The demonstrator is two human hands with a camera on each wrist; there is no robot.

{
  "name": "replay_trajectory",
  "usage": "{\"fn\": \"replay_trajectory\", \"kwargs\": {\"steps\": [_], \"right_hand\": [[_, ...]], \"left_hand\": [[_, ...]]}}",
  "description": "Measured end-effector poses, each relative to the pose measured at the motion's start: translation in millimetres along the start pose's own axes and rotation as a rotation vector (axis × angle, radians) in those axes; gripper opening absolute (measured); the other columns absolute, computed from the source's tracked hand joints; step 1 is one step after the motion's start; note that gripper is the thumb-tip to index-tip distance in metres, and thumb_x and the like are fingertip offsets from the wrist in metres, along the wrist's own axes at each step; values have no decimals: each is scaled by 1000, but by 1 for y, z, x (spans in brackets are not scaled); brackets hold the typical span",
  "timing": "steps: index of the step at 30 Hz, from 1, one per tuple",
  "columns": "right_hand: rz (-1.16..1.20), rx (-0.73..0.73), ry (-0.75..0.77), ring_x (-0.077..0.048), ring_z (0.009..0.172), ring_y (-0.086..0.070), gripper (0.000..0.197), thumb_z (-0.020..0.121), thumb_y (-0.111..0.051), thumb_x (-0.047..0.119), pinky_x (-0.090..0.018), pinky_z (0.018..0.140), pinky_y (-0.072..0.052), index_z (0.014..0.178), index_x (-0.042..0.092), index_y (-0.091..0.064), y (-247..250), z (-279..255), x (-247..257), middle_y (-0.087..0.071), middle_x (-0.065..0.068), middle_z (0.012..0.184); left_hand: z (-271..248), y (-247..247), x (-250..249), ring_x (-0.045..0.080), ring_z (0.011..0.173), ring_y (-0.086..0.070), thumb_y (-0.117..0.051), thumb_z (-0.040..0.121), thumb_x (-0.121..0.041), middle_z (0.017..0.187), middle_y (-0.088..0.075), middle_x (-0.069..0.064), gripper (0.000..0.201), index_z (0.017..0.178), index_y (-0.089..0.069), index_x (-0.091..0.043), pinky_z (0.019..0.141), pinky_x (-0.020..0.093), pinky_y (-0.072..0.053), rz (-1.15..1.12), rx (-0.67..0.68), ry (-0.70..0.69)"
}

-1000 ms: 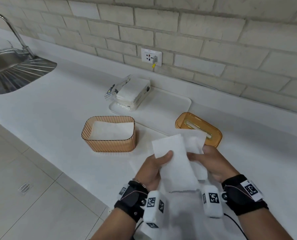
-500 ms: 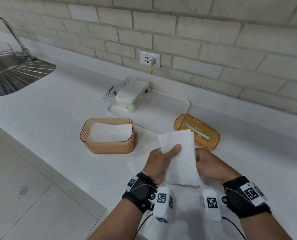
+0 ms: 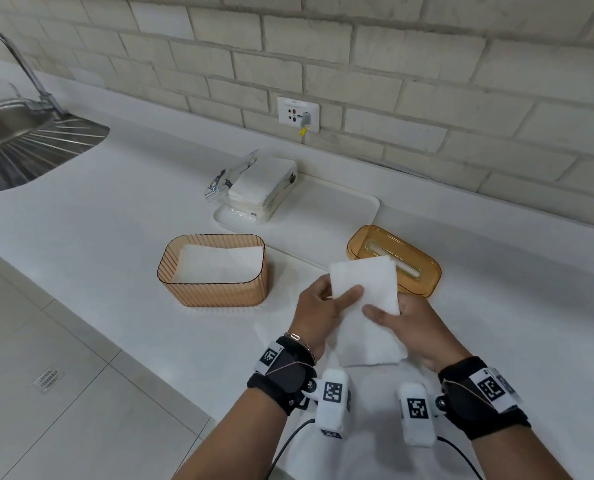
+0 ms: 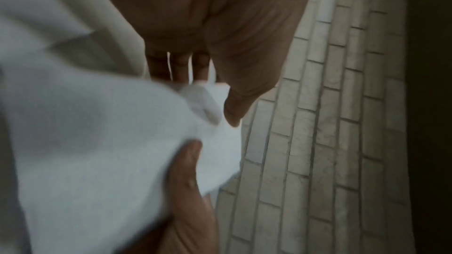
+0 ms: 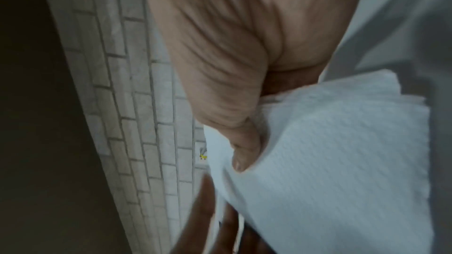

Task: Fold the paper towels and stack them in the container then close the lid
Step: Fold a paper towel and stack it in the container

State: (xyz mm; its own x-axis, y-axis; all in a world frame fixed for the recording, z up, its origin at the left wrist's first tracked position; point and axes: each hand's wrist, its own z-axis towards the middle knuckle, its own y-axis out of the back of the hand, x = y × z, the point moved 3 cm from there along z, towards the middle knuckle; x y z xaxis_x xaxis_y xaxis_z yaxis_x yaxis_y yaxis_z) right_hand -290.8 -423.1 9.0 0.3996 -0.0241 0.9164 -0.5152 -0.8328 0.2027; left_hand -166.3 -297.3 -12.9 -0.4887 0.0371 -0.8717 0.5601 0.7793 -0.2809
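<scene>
Both hands hold one folded white paper towel (image 3: 366, 306) upright above the counter's front. My left hand (image 3: 326, 306) pinches its left edge, thumb on the front and fingers behind. My right hand (image 3: 406, 323) pinches its right edge the same way. The wrist views show each thumb pressed on the towel (image 4: 110, 152) (image 5: 342, 161). The ribbed orange container (image 3: 216, 289) stands to the left with folded towels (image 3: 219, 265) inside. Its orange lid (image 3: 423, 268) with a slot lies upside down behind my hands, partly hidden by the towel.
A white tray (image 3: 340, 216) at the back carries an opened pack of paper towels (image 3: 257, 188). Another loose towel (image 3: 278, 327) lies flat on the counter under my hands. A steel sink (image 3: 22, 147) with a tap is far left. A wall socket (image 3: 299, 114) sits on the brick wall.
The towel's loose right flap has been folded in, so it is now one narrower rectangle. My right thumb has come round onto its front.
</scene>
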Motion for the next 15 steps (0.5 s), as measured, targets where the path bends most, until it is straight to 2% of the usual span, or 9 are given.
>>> {"fn": "replay_trajectory", "kwargs": {"steps": [1, 3, 5, 7, 11, 13, 15], "right_hand": [[43, -38, -9, -18, 100, -78, 21, 92, -79, 26, -45, 94, -61, 112, 19, -77, 5, 2, -4, -82, 3, 105], [135, -120, -17, -17, 100, -78, 22, 92, -79, 25, -38, 88, -61, 113, 17, -77, 16, 5, -8, -82, 2, 108], [189, -176, -13, -15, 98, -78, 22, 92, -78, 26, -32, 82, -59, 112, 17, -76, 28, 5, -10, -82, 4, 105], [200, -196, -22, -13, 95, -78, 21, 93, -77, 30, -31, 80, -58, 109, 17, -77, 36, 6, -10, -82, 5, 101], [175, -180, -22, -10, 91, -78, 20, 92, -78, 33, -31, 80, -58, 106, 19, -78, 38, 6, -6, -82, 7, 99], [150, -153, -17, -9, 90, -78, 19, 92, -78, 32, -30, 79, -59, 106, 19, -78, 33, 6, -6, -82, 8, 98], [121, -119, -13, -10, 91, -79, 19, 92, -79, 31, -31, 81, -60, 107, 19, -78, 26, 6, -8, -82, 7, 99]], "left_hand": [[5, 9, -2, 28, 99, -77, -86, 86, -25, 111, -78, 6, 38, 120, -70, -19, 88, 44, -63, 97, -70, -58], [10, 33, -10, 21, 99, -72, -79, 90, -35, 112, -74, 1, 37, 123, -65, -24, 89, 39, -60, 516, -280, -188], [11, 53, -11, 26, 113, -66, -71, 94, -43, 122, -68, 5, 47, 131, -58, -19, 95, 40, -54, 991, -386, -230], [8, 61, -9, 33, 122, -60, -64, 96, -54, 130, -63, 12, 59, 137, -51, -13, 100, 43, -51, 1246, -399, -172], [13, 55, -3, 35, 126, -60, -60, 85, -78, 137, -60, 15, 95, 146, -37, -9, 102, 45, -51, 1385, -403, -52], [16, 48, -3, 35, 127, -61, -67, 81, -76, 139, -59, 16, 106, 151, -28, -7, 103, 45, -51, 1426, -384, -9], [17, 42, -4, 34, 125, -63, -79, 79, -63, 140, -59, 16, 107, 152, -23, -8, 103, 45, -51, 1401, -380, 16]]}}
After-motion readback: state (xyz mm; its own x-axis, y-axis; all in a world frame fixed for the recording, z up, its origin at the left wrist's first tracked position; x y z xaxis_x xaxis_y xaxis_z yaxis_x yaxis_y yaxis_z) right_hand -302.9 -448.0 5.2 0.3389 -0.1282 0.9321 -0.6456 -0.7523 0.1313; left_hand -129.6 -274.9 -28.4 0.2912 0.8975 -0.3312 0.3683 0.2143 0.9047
